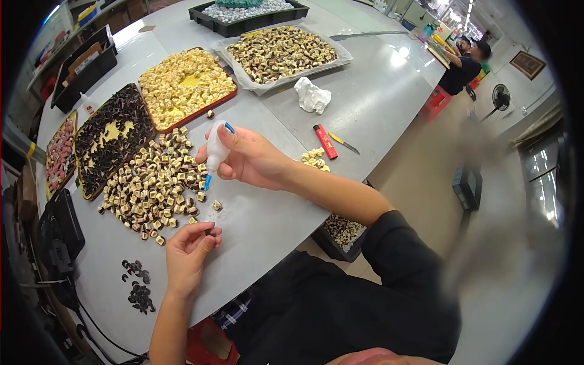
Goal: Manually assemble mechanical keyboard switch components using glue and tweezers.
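Note:
My right hand point(257, 159) grips a white squeeze bottle point(216, 149) with a blue nozzle, tilted so the tip points down over the table. Below it, my left hand point(187, 252) pinches a small dark piece point(210, 232) between thumb and fingers; its shape is mostly hidden. One small cream-and-black piece point(216, 205) lies alone between the nozzle and my left fingertips. Just to the left spreads a loose pile of cream-and-black pieces point(152, 185). Several small black curved parts point(141, 298) lie left of my left wrist.
Around the pile stand a tray of cream pieces point(234, 91), a tray of black parts point(91, 193), a tray of pink parts point(50, 187) and a paper-lined tray point(267, 89). A red lighter point(325, 142), yellow knife point(344, 142) and crumpled white tissue point(312, 95) lie to the right.

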`<act>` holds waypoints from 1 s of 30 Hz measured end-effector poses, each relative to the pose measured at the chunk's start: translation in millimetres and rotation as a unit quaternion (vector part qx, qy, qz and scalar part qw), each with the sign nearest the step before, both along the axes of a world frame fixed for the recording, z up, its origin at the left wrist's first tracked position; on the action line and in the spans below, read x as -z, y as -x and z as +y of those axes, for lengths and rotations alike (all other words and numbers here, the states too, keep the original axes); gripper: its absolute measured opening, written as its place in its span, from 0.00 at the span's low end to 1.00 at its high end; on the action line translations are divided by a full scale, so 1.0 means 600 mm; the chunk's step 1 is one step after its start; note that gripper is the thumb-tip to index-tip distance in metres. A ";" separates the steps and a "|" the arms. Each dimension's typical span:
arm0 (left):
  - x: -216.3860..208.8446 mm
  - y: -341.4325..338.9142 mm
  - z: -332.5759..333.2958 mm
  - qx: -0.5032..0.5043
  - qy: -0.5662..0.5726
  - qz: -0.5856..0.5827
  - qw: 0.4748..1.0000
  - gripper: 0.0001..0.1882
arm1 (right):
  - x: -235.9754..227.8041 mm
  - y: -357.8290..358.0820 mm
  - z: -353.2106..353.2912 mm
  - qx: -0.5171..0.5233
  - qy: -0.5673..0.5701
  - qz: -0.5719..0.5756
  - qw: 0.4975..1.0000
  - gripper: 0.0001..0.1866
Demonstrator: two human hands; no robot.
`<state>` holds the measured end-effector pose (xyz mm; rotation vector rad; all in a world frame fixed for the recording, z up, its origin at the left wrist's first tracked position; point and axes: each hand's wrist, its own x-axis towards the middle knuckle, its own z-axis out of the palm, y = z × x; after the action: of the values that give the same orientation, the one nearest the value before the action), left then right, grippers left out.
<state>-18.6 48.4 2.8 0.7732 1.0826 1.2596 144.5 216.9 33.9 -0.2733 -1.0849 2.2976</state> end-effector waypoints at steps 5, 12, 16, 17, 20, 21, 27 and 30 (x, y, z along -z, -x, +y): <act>-0.003 0.008 -0.005 0.005 0.007 0.001 1.000 0.14 | 0.004 0.003 0.001 0.001 0.013 0.010 1.000 0.22; -0.001 0.011 -0.008 -0.006 0.017 -0.003 1.000 0.14 | 0.002 0.002 -0.002 0.006 0.029 0.011 0.999 0.21; -0.002 0.009 -0.006 -0.009 0.013 -0.018 1.000 0.14 | -0.002 0.000 -0.001 0.004 0.027 0.008 1.000 0.21; -0.002 0.009 -0.006 -0.008 0.012 -0.019 1.000 0.15 | -0.003 0.000 -0.001 0.003 0.024 0.007 1.000 0.21; 0.000 0.010 -0.006 -0.006 0.009 -0.023 1.000 0.15 | -0.001 0.000 0.000 0.000 0.023 0.006 1.000 0.21; 0.000 0.010 -0.005 -0.007 0.008 -0.025 1.000 0.15 | -0.001 0.000 0.001 -0.001 0.022 0.006 1.000 0.21; 0.000 0.012 -0.006 -0.008 0.009 -0.031 0.999 0.14 | -0.002 0.001 0.001 0.001 0.021 0.003 1.000 0.21; -0.001 0.013 -0.008 0.002 0.015 -0.022 1.000 0.15 | -0.001 0.001 0.000 0.002 0.019 0.005 1.000 0.20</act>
<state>-26.2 43.8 3.5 0.7202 1.0615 1.2489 143.8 216.9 34.4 -0.2784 -1.0364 2.3164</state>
